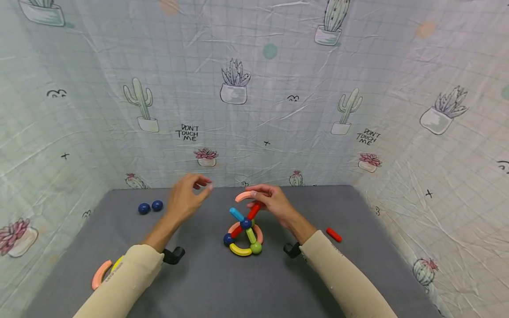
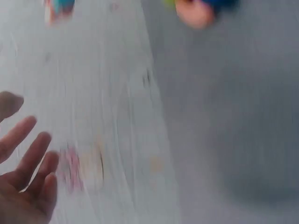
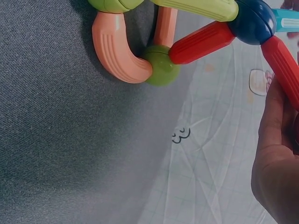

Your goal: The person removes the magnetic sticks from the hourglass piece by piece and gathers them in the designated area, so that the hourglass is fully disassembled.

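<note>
A structure of magnetic rods and balls stands mid-table, its ring base made of curved rods, including a yellow curved rod (image 1: 240, 251). Straight rods lean up from the base to a dark blue ball (image 1: 246, 223). From that ball a light blue rod (image 1: 237, 214) and a red rod (image 1: 253, 211) point upward. My right hand (image 1: 274, 203) pinches a curved salmon rod (image 1: 244, 196) above the structure, its lower fingers close by the red rod's upper end. My left hand (image 1: 184, 196) hovers left of the structure, holding nothing, fingers apart and loosely bent (image 2: 30, 170).
Two dark blue balls (image 1: 150, 207) lie at the back left of the grey table (image 1: 199, 287). A loose curved salmon rod (image 1: 101, 274) and a yellow rod (image 1: 117, 263) lie by my left sleeve. Right of my right forearm is a short red rod (image 1: 334, 235). Patterned cloth (image 1: 270, 115) walls surround the table.
</note>
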A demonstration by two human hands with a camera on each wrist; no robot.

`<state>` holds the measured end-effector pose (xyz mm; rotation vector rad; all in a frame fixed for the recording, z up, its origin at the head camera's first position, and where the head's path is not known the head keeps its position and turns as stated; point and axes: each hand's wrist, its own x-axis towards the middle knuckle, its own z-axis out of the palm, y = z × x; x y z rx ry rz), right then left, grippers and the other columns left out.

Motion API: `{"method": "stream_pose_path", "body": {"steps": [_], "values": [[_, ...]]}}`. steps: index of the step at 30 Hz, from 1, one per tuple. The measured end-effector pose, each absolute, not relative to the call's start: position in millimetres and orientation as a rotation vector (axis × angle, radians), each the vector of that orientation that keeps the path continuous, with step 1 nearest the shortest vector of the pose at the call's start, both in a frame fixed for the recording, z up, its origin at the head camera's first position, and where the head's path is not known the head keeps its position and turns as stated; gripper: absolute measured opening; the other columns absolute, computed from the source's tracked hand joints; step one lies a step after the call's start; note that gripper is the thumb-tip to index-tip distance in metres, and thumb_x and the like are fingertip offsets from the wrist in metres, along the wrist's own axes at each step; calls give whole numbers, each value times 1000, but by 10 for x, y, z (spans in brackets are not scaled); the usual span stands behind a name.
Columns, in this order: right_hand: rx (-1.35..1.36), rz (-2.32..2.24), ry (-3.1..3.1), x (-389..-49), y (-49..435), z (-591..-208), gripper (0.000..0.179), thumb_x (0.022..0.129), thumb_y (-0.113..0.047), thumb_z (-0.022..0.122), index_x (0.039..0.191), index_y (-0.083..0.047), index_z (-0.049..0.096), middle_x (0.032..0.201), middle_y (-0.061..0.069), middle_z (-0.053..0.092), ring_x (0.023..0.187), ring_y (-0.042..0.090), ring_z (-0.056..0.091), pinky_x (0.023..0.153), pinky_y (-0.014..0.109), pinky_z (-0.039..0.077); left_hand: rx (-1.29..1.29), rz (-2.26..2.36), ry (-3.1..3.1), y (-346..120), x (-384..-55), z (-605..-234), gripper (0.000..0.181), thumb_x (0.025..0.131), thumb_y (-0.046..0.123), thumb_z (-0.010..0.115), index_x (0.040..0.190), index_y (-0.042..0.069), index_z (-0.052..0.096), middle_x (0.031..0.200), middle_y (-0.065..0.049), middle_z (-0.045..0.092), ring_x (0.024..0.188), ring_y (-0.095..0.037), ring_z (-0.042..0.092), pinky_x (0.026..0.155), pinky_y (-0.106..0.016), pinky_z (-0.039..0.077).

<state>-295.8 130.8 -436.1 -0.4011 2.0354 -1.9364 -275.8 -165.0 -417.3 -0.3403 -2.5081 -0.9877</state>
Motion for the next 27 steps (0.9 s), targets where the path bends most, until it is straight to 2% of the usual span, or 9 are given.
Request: {"method": "stream_pose_path", "body": {"steps": [5, 9, 14, 16, 21, 23, 27], "values": [[-401, -1924, 2053, -2961, 1282, -4374, 34, 107, -28, 65, 137, -12, 71, 124, 10, 77, 107, 34, 78, 97, 41, 62, -461, -1185, -2639, -1192, -2664, -4230, 30, 101, 35, 74, 126, 17, 72, 116, -7, 74, 104, -29, 71, 91, -49, 59], [-404, -1915, 2060, -2963, 1258, -4373, 37, 107, -30, 66, 138, -11, 70, 123, 14, 77, 103, 29, 79, 93, 39, 63, -475, -1264, -2645, -1014, -2644, -4268, 30, 100, 33, 77, 125, 18, 73, 110, -5, 77, 96, -23, 72, 85, -43, 60], [-389, -1923, 2079, -2945, 1249, -4361, 34, 107, -30, 65, 136, -12, 71, 125, 17, 76, 105, 33, 78, 94, 39, 63, -474, -1258, -2592, -944, -2660, -4309, 25, 98, 28, 79, 121, 17, 75, 100, -3, 77, 84, -18, 70, 75, -35, 56], [-381, -1918, 2099, -2927, 1259, -4364, 35, 107, -31, 65, 137, -12, 71, 129, 18, 75, 110, 37, 76, 97, 41, 62, -466, -1263, -2568, -934, -2660, -4328, 23, 99, 28, 79, 119, 17, 76, 99, -3, 77, 83, -17, 69, 74, -34, 55], [-333, -1938, 2102, -2893, 1339, -4419, 36, 106, -28, 68, 137, -11, 70, 133, 15, 75, 114, 26, 77, 100, 46, 60, -424, -1286, -2528, -919, -2658, -4381, 21, 100, 28, 77, 119, 19, 76, 98, 0, 76, 81, -13, 66, 74, -32, 54], [-315, -1957, 2082, -2887, 1377, -4447, 36, 104, -23, 71, 137, -10, 69, 132, 15, 75, 112, 23, 77, 102, 50, 59, -400, -1292, -2522, -920, -2655, -4396, 21, 100, 28, 76, 119, 20, 75, 97, 0, 75, 80, -13, 65, 73, -32, 54], [-311, -1982, 2056, -2883, 1418, -4479, 40, 100, -17, 76, 138, -8, 67, 126, 15, 76, 107, 26, 78, 105, 60, 53, -386, -1268, -2521, -918, -2650, -4400, 21, 100, 25, 76, 120, 19, 74, 97, -2, 73, 82, -17, 66, 75, -35, 55]]}}
